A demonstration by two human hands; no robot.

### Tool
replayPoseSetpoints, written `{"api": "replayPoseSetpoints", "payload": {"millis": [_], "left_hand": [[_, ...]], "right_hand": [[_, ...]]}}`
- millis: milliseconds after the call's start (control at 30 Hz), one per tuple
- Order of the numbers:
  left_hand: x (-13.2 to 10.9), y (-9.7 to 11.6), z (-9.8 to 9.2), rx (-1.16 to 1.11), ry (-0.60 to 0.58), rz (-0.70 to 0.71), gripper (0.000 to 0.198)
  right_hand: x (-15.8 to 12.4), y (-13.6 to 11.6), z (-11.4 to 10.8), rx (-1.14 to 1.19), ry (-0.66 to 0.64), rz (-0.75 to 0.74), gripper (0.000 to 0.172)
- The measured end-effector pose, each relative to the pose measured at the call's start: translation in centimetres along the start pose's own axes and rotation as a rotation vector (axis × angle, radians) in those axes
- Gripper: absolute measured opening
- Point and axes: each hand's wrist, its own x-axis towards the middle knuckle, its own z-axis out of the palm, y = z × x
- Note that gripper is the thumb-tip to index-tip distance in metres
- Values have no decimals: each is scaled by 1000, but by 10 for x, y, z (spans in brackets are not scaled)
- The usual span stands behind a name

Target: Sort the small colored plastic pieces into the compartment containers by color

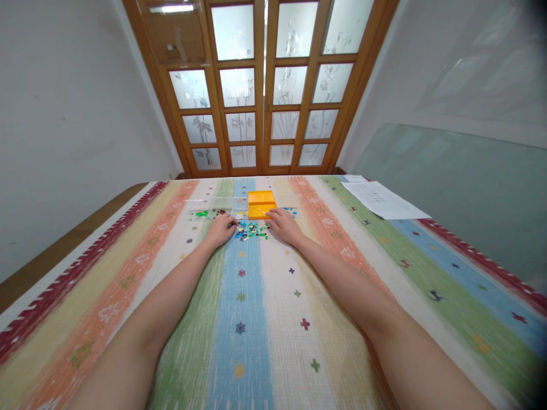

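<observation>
A loose pile of small blue, green, white and dark pieces (252,230) lies on the striped tablecloth between my hands. At the pile's left edge is my left hand (221,230), its fingers curled together near a small dark piece; what they pinch is too small to name. On the other side my right hand (284,225) rests by the front right corner of an orange-yellow box (261,199). Its fingers are bent and apart, with nothing visible between them. Clear compartment trays stand beside the box, holding green pieces (200,214), brown pieces (221,212) and blue pieces (291,211).
Striped cloth (243,353) covers the long table. Printed paper sheets (384,199) lie at the far right. A pale green panel (461,199) stands along the right side, and wooden glazed doors (263,85) rise behind the table's far edge.
</observation>
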Motion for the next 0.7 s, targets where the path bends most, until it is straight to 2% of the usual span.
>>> {"api": "replayPoseSetpoints", "payload": {"millis": [200, 333, 467, 700], "left_hand": [[0, 4, -3, 28, -4, -27, 14], [0, 4, -3, -56, 35, -25, 13], [2, -3, 0, -334, 158, -136, 13], [9, -26, 1, -1009, 384, -492, 23]], "right_hand": [[0, -1, -1, 1, 3, -2, 34], [0, -3, -2, 7, -3, 8, 33], [0, -4, -3, 10, -10, 18, 32], [0, -1, -2, 9, 0, -1, 32]]}}
